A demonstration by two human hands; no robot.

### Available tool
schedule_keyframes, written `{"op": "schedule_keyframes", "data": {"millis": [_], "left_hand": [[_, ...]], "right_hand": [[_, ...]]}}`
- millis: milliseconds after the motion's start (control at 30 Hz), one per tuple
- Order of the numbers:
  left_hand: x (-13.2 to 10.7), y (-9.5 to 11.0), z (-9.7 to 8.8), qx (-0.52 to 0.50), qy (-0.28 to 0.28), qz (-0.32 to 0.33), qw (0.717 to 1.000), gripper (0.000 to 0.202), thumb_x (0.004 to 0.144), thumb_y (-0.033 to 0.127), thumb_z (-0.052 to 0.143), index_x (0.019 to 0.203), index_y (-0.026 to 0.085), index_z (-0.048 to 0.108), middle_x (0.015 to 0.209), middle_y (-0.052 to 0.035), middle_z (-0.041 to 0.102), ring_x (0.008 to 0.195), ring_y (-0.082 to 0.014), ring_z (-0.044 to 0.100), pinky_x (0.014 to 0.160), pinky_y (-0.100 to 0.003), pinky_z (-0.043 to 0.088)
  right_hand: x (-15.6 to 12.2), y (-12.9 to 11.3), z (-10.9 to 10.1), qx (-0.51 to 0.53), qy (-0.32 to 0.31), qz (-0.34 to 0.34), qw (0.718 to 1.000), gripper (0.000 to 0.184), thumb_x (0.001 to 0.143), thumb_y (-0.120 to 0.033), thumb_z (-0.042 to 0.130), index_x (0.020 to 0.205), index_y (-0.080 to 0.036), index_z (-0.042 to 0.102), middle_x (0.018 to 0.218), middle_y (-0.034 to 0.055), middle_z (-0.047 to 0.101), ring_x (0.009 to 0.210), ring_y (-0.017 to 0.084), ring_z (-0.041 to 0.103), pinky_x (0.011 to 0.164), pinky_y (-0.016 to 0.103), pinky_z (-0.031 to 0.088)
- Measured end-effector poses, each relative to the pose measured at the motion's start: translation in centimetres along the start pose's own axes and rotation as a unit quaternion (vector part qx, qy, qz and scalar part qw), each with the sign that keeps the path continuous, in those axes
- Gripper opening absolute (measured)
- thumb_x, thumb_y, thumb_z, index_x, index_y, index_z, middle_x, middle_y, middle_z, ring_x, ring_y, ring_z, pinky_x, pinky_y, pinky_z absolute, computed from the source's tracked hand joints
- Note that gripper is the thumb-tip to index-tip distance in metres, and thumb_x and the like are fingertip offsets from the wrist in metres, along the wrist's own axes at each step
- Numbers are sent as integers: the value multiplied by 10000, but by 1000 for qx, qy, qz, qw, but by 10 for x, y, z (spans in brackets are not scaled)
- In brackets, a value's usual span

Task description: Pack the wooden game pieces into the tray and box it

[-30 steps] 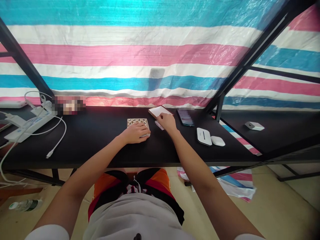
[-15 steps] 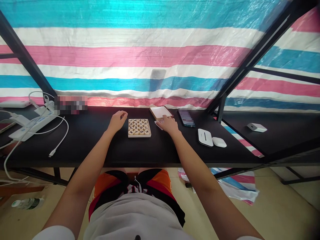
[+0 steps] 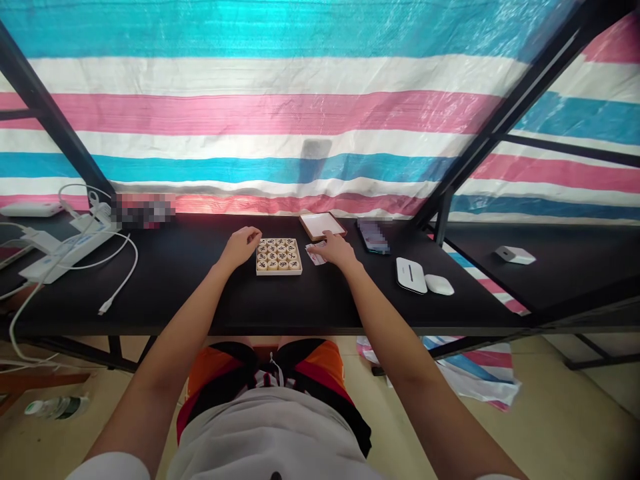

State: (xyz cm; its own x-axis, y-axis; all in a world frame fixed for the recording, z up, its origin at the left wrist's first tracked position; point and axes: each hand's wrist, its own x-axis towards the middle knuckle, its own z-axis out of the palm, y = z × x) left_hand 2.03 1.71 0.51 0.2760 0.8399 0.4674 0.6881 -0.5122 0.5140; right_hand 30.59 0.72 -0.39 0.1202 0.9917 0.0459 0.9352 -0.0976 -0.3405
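Observation:
A small wooden box (image 3: pixel 279 256) filled with round wooden pieces marked in black sits on the black table (image 3: pixel 200 293). My left hand (image 3: pixel 241 245) rests just left of the box, fingers curled, touching its left edge. My right hand (image 3: pixel 336 250) lies right of the box, fingers pressed on a small folded paper (image 3: pixel 314 254). Behind my right hand lies the box's lid (image 3: pixel 323 225), a shallow wooden tray with a white inside.
A phone (image 3: pixel 374 235) lies right of the lid. Two white devices (image 3: pixel 410 274) (image 3: pixel 439 285) sit further right. A white power strip (image 3: pixel 60 250) with cables is at the left. A striped tarp hangs behind. A second black table (image 3: pixel 550 267) stands to the right.
My left hand came off the top of the box, moved to its left, then closed in on its left edge. My right hand slid down from the lid onto the paper.

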Motion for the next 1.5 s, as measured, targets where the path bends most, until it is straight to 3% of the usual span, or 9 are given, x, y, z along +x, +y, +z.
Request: {"op": "schedule_keyframes", "data": {"millis": [200, 333, 467, 667, 867, 967, 1167, 1333, 1500], "left_hand": [[0, 0, 0, -1, -5, 2, 1000, 227, 859, 308, 473, 913, 190, 659, 820, -40, 645, 745, -177, 577, 707, -297, 457], [-1, 2, -1, 0, -7, 5, 1000, 225, 858, 304, 474, 910, 189, 660, 819, -39, 642, 735, -176, 573, 701, -300, 455], [-1, 1, -1, -1, -12, 3, 1000, 230, 857, 310, 477, 918, 189, 663, 832, -43, 646, 743, -179, 575, 703, -300, 454], [-1, -1, 1, -7, -19, 9, 1000, 230, 859, 309, 476, 928, 190, 660, 846, -43, 650, 745, -178, 574, 700, -298, 448], [-1, 1, 0, -3, -19, 7, 1000, 232, 861, 311, 474, 915, 186, 662, 842, -43, 644, 721, -172, 559, 678, -290, 431], [-2, 3, 1, -9, -23, 14, 1000, 234, 865, 308, 472, 915, 182, 662, 845, -42, 640, 707, -166, 550, 681, -289, 426], [-2, 7, 4, -15, -33, 33, 999, 235, 869, 304, 467, 901, 181, 665, 825, -36, 624, 714, -163, 550, 683, -284, 419], [-2, 9, 4, -10, -39, 34, 999, 242, 871, 307, 463, 887, 180, 667, 815, -36, 620, 712, -165, 552, 676, -285, 417], [-2, 8, 4, -10, -39, 38, 998, 236, 867, 301, 467, 881, 183, 672, 827, -37, 629, 718, -166, 555, 684, -287, 417]], "right_hand": [[-3, -9, 2, 13, 21, -56, 998, 691, 786, -586, 565, 1343, -196, 441, 1271, 167, 545, 1114, 342, 558, 905, 428, 443], [1, -9, 9, 38, 19, -142, 989, 471, 868, -302, 473, 1323, -181, 464, 1190, 139, 589, 1099, 292, 560, 945, 402, 430], [9, -4, 17, 72, 12, -207, 976, 548, 770, -101, 458, 1316, -148, 474, 1151, 115, 594, 1090, 242, 541, 1000, 377, 401], [12, -5, 18, 173, 70, -242, 952, 551, 723, -110, 468, 1271, -146, 512, 1081, 94, 590, 1027, 222, 544, 980, 382, 418], [9, -10, 14, 252, 176, -250, 918, 506, 753, -157, 486, 1257, -180, 522, 1199, 122, 543, 877, 194, 569, 827, 368, 493], [9, -12, 14, 289, 201, -235, 906, 541, 752, -172, 494, 1293, -187, 484, 1231, 125, 551, 841, 181, 574, 759, 341, 507], [11, -11, 17, 297, 142, -201, 923, 525, 737, -190, 522, 1261, -175, 504, 858, 35, 655, 808, 191, 607, 815, 364, 484], [9, -11, 18, 223, 94, -197, 950, 451, 736, -170, 519, 1185, -161, 571, 843, 44, 652, 810, 200, 599, 790, 342, 459], [8, -8, 17, 137, 66, -197, 968, 172, 792, -220, 505, 861, -160, 650, 820, 71, 648, 768, 197, 560, 716, 307, 411]]}}
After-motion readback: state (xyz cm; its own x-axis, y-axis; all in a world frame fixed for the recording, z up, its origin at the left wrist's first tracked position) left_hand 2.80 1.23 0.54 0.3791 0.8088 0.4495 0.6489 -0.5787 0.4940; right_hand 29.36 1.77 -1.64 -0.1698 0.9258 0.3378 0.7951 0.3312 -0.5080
